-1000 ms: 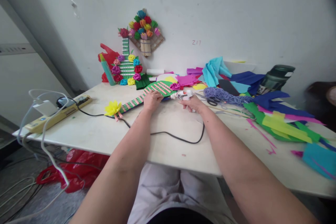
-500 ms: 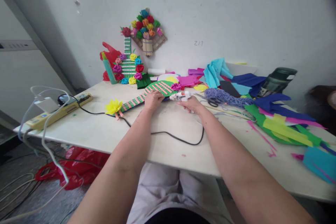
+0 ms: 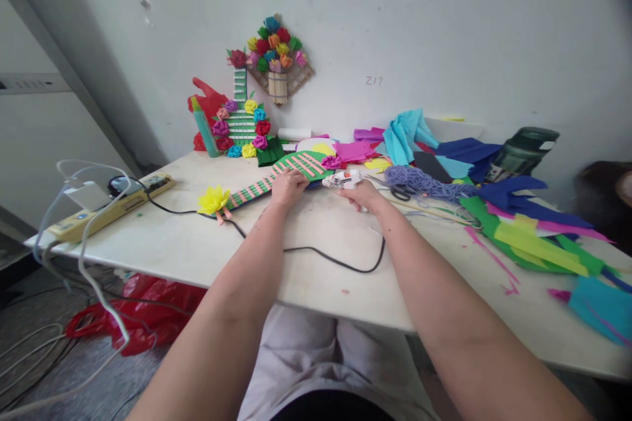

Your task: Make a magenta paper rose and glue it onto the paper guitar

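A green guitar-shaped paper craft (image 3: 249,195) with pale pink strips lies slantwise on the table. A yellow paper flower (image 3: 214,200) sits at its narrow end and a magenta paper rose (image 3: 330,162) at the edge of its wide end. My left hand (image 3: 290,187) is closed on the craft's middle, its fingers bent over the strips. In my right hand (image 3: 364,195) is a white hot glue gun (image 3: 342,179), its nozzle pointing left, close beside the craft's wide end. The trigger fingers are partly hidden.
A black cord (image 3: 336,258) loops across the table before me. At left lies a power strip (image 3: 113,205). Scissors (image 3: 399,193), purple yarn (image 3: 424,182) and coloured paper (image 3: 538,243) lie right. A finished flowered guitar craft (image 3: 241,120) leans at the back.
My right hand and the glue gun have shifted very slightly right. The left hand and the craft look unmoved.
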Motion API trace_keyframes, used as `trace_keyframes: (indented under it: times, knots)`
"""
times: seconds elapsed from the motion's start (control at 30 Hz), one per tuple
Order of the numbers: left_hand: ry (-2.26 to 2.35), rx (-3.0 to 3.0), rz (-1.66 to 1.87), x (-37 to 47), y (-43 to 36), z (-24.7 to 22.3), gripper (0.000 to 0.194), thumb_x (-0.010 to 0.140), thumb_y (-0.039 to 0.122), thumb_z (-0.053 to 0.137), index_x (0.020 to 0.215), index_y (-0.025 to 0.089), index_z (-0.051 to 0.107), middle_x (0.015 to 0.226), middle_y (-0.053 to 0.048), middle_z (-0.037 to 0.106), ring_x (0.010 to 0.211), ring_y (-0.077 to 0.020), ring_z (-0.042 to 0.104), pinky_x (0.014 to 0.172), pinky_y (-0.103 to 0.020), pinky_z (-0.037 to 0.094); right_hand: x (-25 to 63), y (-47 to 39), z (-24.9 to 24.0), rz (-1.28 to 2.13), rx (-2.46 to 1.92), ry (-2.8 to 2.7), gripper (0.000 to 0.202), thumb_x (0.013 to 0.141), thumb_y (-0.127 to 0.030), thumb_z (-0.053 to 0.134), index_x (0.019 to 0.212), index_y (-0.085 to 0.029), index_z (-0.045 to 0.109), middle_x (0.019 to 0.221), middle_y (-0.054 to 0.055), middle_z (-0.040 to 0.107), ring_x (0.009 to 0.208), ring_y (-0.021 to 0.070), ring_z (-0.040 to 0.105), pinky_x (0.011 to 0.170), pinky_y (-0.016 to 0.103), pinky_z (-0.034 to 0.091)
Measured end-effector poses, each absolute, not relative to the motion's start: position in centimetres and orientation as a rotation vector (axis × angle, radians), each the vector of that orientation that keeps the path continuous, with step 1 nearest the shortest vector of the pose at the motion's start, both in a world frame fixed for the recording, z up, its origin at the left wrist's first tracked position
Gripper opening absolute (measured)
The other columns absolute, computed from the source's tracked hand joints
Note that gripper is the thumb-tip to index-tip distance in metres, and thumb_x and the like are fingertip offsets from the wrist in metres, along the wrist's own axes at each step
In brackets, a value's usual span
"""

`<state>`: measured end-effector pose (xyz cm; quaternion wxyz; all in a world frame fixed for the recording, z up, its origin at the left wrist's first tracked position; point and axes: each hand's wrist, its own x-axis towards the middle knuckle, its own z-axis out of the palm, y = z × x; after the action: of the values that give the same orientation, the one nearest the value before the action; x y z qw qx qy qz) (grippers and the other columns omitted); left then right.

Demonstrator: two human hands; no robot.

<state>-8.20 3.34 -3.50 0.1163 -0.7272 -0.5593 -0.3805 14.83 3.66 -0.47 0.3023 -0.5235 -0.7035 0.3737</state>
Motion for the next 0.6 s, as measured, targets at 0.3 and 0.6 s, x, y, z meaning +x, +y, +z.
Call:
trace_keyframes:
  times: [0.3,0.6]
  knots:
    - [-1.663,-2.117,-1.056,-7.98,2.86,-3.07,0.017,0.08,0.018,0.06,0.071,0.021,0.073,0.088,-0.004,0.072,0.083,-0.0213,0.06,0.072,-0.032,0.045,15.38,4.09,-0.71,0.993,-1.385,-1.814,0.022,0.073,-0.023,0.067,0.061,-0.016,0.051,0.041,-0.007,0.046,0.027,0.0066,0.038,0.031,0.021,0.032]
    - [-1.677,-2.104,-1.027,-8.06,2.95,-3.15,0.016,0.081,0.021,0.06,0.072,0.021,0.074,0.089,-0.004,0.073,0.084,-0.0214,0.06,0.074,-0.032,0.046,15.73,4.33,-0.75,0.981,-1.386,-1.771,0.023,0.073,-0.022,0.067,0.058,-0.017,0.05,0.037,-0.007,0.044,0.027,0.007,0.038,0.032,0.021,0.032]
